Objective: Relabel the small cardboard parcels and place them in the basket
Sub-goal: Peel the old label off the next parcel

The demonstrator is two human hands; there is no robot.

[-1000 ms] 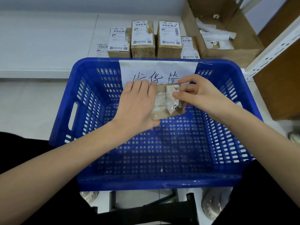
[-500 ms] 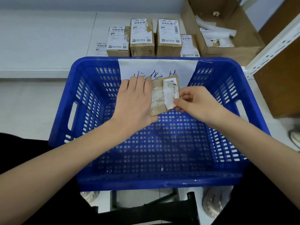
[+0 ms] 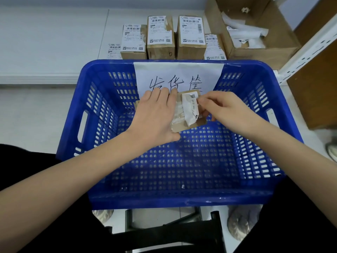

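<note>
1. A pale white counter (image 3: 51, 42) runs across the back, with a seam line down it near the middle.
2. Four small cardboard parcels (image 3: 160, 38) stand in a row on the counter, each with a white barcode label on top.
3. A loose white label (image 3: 114, 50) lies flat on the counter just left of the row.
4. An open cardboard box (image 3: 255, 33) sits at the right end, touching the last parcel, with crumpled white paper strips (image 3: 244, 35) inside.
5. A blue plastic basket (image 3: 102, 92) stands nearer, its far rim just before the parcels.
</note>
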